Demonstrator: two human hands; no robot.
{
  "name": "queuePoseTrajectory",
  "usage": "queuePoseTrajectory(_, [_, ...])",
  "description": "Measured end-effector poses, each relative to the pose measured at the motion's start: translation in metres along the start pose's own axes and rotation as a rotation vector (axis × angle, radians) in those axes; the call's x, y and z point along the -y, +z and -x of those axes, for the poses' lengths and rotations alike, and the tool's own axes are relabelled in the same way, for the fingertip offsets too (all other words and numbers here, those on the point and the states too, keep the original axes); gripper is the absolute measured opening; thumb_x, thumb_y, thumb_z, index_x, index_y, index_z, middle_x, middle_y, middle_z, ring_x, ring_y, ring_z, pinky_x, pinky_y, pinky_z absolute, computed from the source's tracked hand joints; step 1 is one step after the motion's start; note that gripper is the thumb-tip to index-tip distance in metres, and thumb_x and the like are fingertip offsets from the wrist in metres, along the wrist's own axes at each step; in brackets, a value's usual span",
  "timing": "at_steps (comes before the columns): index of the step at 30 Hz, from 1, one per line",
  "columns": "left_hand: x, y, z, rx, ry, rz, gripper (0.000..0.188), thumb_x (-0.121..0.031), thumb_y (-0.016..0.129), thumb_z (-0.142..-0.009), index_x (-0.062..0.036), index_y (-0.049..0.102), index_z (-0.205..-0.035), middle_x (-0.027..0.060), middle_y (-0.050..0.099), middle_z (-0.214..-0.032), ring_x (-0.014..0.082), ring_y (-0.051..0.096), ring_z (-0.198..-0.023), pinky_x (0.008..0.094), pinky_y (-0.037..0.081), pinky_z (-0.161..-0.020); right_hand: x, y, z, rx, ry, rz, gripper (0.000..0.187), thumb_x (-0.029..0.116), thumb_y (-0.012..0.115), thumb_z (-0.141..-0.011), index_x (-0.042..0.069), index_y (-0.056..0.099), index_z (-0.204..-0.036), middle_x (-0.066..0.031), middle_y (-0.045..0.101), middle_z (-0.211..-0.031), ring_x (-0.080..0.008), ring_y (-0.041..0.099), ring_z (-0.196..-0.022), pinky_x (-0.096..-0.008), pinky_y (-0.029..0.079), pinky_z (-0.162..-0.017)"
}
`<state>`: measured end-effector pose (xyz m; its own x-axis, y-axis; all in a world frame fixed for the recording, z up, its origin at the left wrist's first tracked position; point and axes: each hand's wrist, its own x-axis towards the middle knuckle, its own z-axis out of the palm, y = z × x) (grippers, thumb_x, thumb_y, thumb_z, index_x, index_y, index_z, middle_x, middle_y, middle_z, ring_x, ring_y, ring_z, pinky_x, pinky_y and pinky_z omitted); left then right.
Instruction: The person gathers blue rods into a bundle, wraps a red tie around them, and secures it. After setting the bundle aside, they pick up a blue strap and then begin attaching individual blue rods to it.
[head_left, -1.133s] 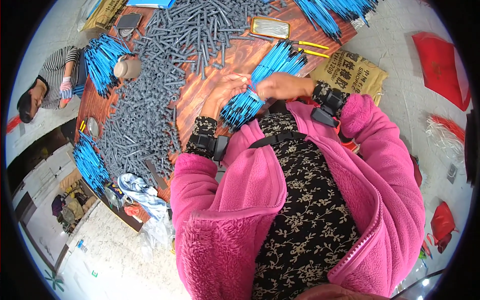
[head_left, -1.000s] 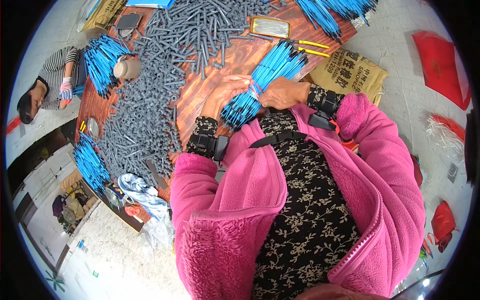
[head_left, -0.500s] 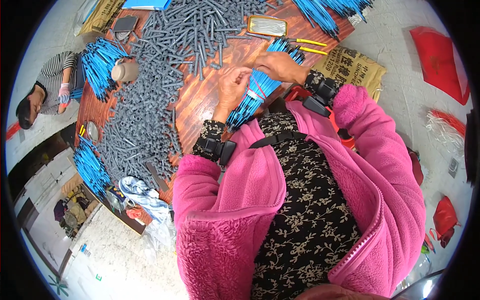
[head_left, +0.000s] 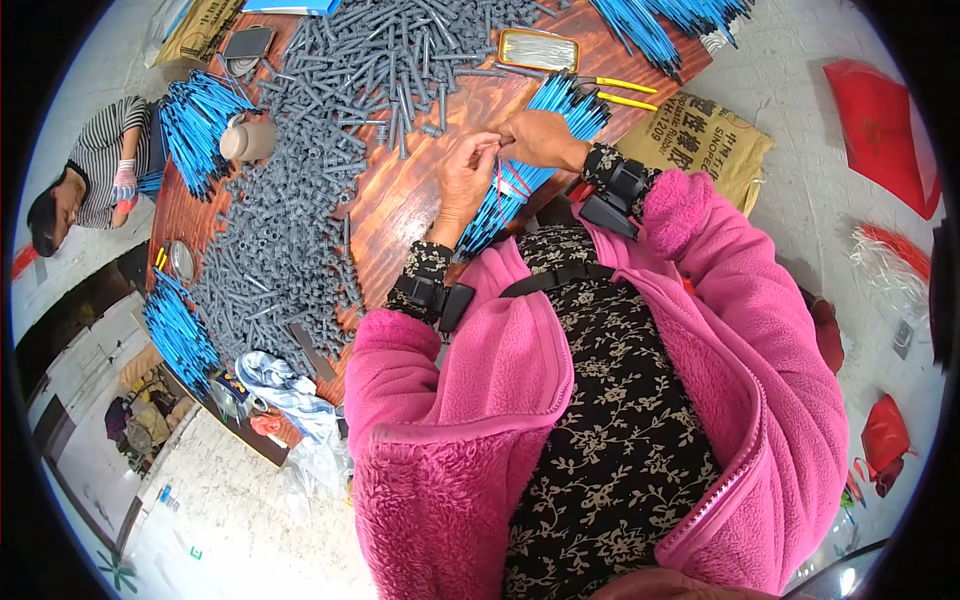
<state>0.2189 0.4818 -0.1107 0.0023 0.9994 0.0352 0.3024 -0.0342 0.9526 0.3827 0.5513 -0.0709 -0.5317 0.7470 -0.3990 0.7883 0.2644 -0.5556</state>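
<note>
A bundle of thin blue rods with black ends (head_left: 562,103) lies at the table's near edge, close against my body. A red string (head_left: 512,178) runs around it and rises toward my fingertips. My left hand (head_left: 464,182) is beside the bundle, thumb and fingers pinched together at the string's upper end. From the other side my right hand (head_left: 540,140) reaches over the rods, its fingers closed and meeting those of the left. The exact grip at the fingertips is partly hidden.
Grey plastic plugs (head_left: 290,230) cover much of the wooden table (head_left: 395,205). Yellow-handled pliers (head_left: 625,93) and a tray of pale thin pieces (head_left: 538,50) lie beyond my right hand. More blue rods (head_left: 195,130) and a beige cup (head_left: 247,138) stand left. A person (head_left: 95,170) works across the table.
My right hand has moved slightly left and down, and its fingertips now meet my left hand's. The bundle stays in place. The person at the left has shifted a gloved hand.
</note>
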Motion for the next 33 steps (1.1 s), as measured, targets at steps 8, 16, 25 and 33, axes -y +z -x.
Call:
queuePoseTrajectory(8, [0.014,0.003,0.001,-0.089,-0.011,0.163,0.013,0.000,0.063,-0.088,-0.0043,0.067,-0.100,0.0034,0.069,-0.085,0.0078,0.064,-0.074,0.0232,0.052,-0.066,-0.005,0.006,-0.007,-0.019,-0.033,-0.012,0.023,0.033,0.065,-0.077,0.013,0.069,-0.087,-0.0117,0.068,-0.080,-0.0334,0.066,-0.080,-0.0448,0.050,-0.066])
queuePoseTrajectory(16, [0.006,0.002,-0.003,-0.062,-0.110,0.287,0.016,-0.001,0.068,-0.087,-0.0041,0.065,-0.102,-0.0030,0.061,-0.083,0.0041,0.056,-0.072,0.0186,0.046,-0.067,-0.033,-0.013,-0.019,0.062,-0.200,-0.423,0.024,0.031,0.060,-0.087,0.007,0.065,-0.091,-0.0044,0.065,-0.084,-0.0182,0.062,-0.079,-0.0330,0.049,-0.070])
queuePoseTrajectory(25, [0.025,-0.007,-0.013,0.016,-0.312,0.483,0.016,0.001,0.067,-0.087,0.0002,0.065,-0.103,0.0012,0.068,-0.089,0.0048,0.061,-0.080,0.0193,0.049,-0.071,-0.035,-0.009,-0.017,0.244,-0.036,-0.887,0.023,0.028,0.050,-0.100,0.007,0.060,-0.098,0.0003,0.062,-0.096,-0.0079,0.056,-0.085,-0.0250,0.047,-0.076])
queuePoseTrajectory(33, [0.025,-0.002,-0.010,0.056,-0.332,0.444,0.014,0.000,0.067,-0.087,0.0011,0.066,-0.101,0.0046,0.069,-0.091,0.0088,0.063,-0.082,0.0222,0.051,-0.076,-0.052,0.009,-0.003,0.169,-0.124,-1.035,0.023,0.026,0.046,-0.102,0.006,0.058,-0.100,-0.0014,0.062,-0.097,-0.0085,0.056,-0.085,-0.0252,0.047,-0.081])
